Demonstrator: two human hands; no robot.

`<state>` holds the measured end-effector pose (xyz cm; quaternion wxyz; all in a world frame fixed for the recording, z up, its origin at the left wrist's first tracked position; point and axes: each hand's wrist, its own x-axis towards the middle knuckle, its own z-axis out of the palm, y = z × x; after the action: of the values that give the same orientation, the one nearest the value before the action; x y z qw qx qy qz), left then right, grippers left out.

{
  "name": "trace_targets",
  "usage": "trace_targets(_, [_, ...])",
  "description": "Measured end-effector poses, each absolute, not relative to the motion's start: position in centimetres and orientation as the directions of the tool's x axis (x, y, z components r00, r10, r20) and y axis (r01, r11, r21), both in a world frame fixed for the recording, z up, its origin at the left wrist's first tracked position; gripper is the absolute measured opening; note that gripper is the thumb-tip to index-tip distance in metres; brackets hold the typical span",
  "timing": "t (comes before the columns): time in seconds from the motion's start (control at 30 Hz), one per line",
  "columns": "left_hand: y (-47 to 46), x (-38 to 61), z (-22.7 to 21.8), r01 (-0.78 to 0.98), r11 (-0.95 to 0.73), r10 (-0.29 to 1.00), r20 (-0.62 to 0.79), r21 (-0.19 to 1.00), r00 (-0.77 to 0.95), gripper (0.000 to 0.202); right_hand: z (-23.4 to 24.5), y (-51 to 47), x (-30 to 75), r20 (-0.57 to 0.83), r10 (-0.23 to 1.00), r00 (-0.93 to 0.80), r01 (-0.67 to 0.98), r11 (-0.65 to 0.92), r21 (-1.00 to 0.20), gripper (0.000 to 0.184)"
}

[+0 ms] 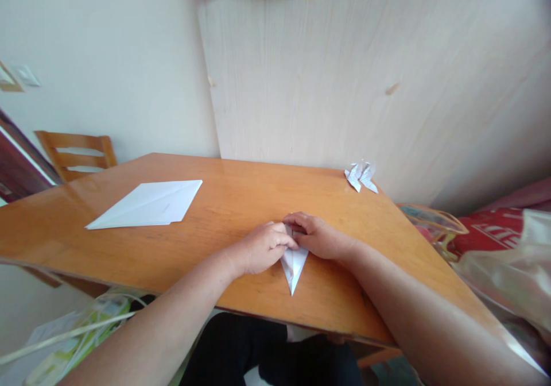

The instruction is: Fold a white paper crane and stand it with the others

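A small piece of folded white paper point(293, 265) lies on the wooden table point(241, 202), its narrow point toward me. My left hand point(267, 245) presses on its left side with the fingers bent together. From the right, my right hand point(316, 235) curls over the upper part, fingertips and thumb closed on the paper. Both hands meet near the top of the fold, so that end is mostly hidden.
A stack of white paper sheets point(150, 202) lies at the table's left. Folded paper pieces point(360, 176) stand at the far right corner near the wall. A wooden chair point(77, 151) is behind the left end. Bags point(495, 231) crowd the right side.
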<state>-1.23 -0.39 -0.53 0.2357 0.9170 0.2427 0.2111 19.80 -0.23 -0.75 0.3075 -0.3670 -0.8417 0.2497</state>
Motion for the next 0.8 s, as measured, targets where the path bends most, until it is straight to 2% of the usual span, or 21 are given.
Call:
trace_targets(0.27, [-0.1,-1.3,-1.7,0.413,-0.735,0.611,0.259,0.538,0.748,0.031,-1.2,-0.1,19.9,0.308,0.853,-0.421,0.465,0.494,-0.734,0.033])
trace_targets(0.43, [-0.4,-1.0,-1.4,0.428,-0.722,0.632,0.265,0.544,0.728,0.034,-0.2,-0.5,20.5,0.420,0.861,-0.286,0.507,0.508,-0.697,0.029])
trace_targets(0.53, [-0.5,-0.9,-1.4,0.406,-0.726,0.627,0.292,0.555,0.722,0.032,1.1,-1.3,20.4,0.442,0.856,-0.269,0.531,0.514,-0.673,0.021])
trace_targets(0.7, [-0.2,-0.8,-1.5,0.406,-0.735,0.613,0.276,0.542,0.741,0.030,3.9,-3.4,19.4,0.372,0.882,-0.288,0.626,0.468,-0.624,0.014])
trace_targets(0.8, [0.0,-0.8,-1.4,0.414,-0.757,0.594,0.268,0.506,0.758,0.027,5.5,-5.3,18.8,0.323,0.866,-0.381,0.672,0.500,-0.547,0.014])
